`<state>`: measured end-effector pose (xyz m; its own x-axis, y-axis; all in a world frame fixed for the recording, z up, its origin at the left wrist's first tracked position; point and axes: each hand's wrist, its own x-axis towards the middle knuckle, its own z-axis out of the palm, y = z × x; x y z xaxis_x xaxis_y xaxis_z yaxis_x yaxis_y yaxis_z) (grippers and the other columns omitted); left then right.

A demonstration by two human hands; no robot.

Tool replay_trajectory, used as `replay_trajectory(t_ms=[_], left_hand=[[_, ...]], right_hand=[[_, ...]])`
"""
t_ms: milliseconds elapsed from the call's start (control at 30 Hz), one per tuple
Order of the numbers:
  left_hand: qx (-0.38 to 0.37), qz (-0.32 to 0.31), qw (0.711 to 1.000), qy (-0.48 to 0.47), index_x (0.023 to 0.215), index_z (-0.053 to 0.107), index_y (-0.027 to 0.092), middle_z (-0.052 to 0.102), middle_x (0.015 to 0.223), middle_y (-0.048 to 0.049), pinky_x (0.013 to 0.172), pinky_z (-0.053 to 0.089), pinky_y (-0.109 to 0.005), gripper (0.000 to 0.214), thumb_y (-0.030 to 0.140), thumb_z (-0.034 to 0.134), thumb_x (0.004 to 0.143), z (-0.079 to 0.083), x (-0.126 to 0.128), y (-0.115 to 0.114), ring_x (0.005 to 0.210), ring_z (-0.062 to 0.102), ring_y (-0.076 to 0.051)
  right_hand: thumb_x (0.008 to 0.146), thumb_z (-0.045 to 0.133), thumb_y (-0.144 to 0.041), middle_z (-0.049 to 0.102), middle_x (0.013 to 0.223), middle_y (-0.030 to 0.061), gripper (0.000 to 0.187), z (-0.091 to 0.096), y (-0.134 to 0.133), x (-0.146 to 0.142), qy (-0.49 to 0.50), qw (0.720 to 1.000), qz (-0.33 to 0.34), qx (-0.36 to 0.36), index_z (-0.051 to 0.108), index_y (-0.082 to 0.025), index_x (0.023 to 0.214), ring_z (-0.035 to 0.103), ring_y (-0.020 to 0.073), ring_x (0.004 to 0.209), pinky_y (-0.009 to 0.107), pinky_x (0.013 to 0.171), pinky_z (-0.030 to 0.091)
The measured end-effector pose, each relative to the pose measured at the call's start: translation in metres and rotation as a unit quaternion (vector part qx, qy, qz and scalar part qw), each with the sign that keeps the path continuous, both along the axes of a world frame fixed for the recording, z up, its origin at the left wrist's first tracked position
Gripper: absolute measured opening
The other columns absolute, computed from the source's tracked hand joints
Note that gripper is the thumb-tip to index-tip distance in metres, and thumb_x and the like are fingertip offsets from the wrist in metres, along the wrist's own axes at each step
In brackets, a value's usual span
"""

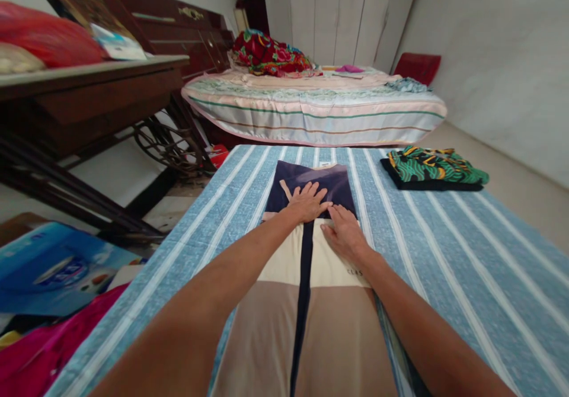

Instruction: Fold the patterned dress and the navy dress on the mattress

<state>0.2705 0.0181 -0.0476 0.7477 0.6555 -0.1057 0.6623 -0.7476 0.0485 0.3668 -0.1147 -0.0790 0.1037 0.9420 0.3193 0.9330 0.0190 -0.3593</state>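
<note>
A shirt [342, 320] in navy, cream and brown blocks lies lengthwise on a blue-and-white striped cloth [427, 338], its navy end away from me. A dark strip runs down its middle, and lettering shows on the cream part. My left hand [306, 201] rests flat on the navy section with its fingers spread. Just right of it, my right hand [345, 231] lies palm down across the border of navy and cream, fingers stretched forward. Both hands touch the fabric and grip nothing. My forearms cover parts of the shirt's sides.
Folded green-and-black patterned clothes [435, 169] lie at the right. Beyond is a bed [311, 109] with a red floral quilt [271, 53]. A sewing machine table [111, 83] with an iron wheel stands left, above a blue box [66, 269] and pink cloth [48, 349].
</note>
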Motion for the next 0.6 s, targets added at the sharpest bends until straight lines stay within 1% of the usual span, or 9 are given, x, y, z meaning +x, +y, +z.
replay_trajectory(t_ms=[100, 233, 333, 400, 500, 600], left_hand=[[-0.007, -0.002, 1.0, -0.008, 0.141, 0.027, 0.026, 0.017, 0.152, -0.008, 0.107, 0.013, -0.054, 0.066, 0.062, 0.014, 0.088, 0.0, 0.001, 0.0, 0.139, 0.01, -0.028], [-0.006, -0.003, 1.0, -0.018, 0.141, 0.027, 0.026, 0.018, 0.152, -0.0085, 0.106, 0.013, -0.055, 0.067, 0.063, 0.015, 0.087, 0.0, 0.002, 0.0, 0.139, 0.01, -0.029], [0.0, -0.003, 1.0, -0.019, 0.141, 0.028, 0.025, 0.018, 0.152, -0.009, 0.106, 0.013, -0.054, 0.065, 0.061, 0.017, 0.088, 0.001, 0.001, -0.001, 0.139, 0.011, -0.029], [0.002, -0.002, 1.0, -0.016, 0.14, 0.029, 0.024, 0.019, 0.152, -0.0093, 0.106, 0.014, -0.054, 0.064, 0.06, 0.019, 0.088, 0.003, 0.001, -0.002, 0.138, 0.012, -0.029], [0.011, 0.005, 1.0, -0.017, 0.138, 0.033, 0.023, 0.023, 0.15, -0.0106, 0.106, 0.013, -0.055, 0.062, 0.058, 0.024, 0.088, 0.011, 0.002, -0.008, 0.138, 0.015, -0.03], [0.022, 0.024, 0.999, -0.025, 0.134, 0.04, 0.019, 0.029, 0.147, -0.0131, 0.106, 0.013, -0.055, 0.06, 0.057, 0.027, 0.088, 0.026, 0.004, -0.019, 0.137, 0.017, -0.03]], right_hand=[[0.086, 0.042, -0.035, 0.042, 0.137, 0.0206, 0.055, 0.01, -0.009, -0.003, -0.017, 1.0, -0.001, -0.025, 0.04, -0.006, 0.133, 0.032, 0.0305, 0.129, 0.048, 0.104, 0.024], [0.089, 0.039, -0.045, 0.032, 0.144, 0.0196, 0.06, 0.02, -0.032, -0.011, -0.057, 0.997, -0.005, -0.056, 0.038, -0.007, 0.135, 0.02, 0.0302, 0.136, 0.047, 0.107, 0.017], [0.09, 0.036, -0.05, 0.028, 0.146, 0.0182, 0.063, 0.02, -0.046, -0.018, -0.08, 0.993, 0.006, -0.089, 0.035, -0.01, 0.138, 0.018, 0.0312, 0.136, 0.047, 0.107, 0.018], [0.09, 0.033, -0.055, 0.026, 0.147, 0.0175, 0.066, 0.019, -0.049, -0.021, -0.089, 0.99, 0.017, -0.111, 0.033, -0.014, 0.14, 0.017, 0.0326, 0.136, 0.049, 0.106, 0.018], [0.088, 0.03, -0.061, 0.023, 0.148, 0.0192, 0.07, 0.017, -0.049, -0.022, -0.094, 0.987, 0.022, -0.13, 0.032, -0.014, 0.141, 0.015, 0.0346, 0.136, 0.05, 0.106, 0.016], [0.088, 0.028, -0.062, 0.021, 0.148, 0.0197, 0.072, 0.018, -0.046, -0.022, -0.094, 0.986, 0.022, -0.137, 0.031, -0.013, 0.141, 0.014, 0.0349, 0.137, 0.049, 0.106, 0.015]])
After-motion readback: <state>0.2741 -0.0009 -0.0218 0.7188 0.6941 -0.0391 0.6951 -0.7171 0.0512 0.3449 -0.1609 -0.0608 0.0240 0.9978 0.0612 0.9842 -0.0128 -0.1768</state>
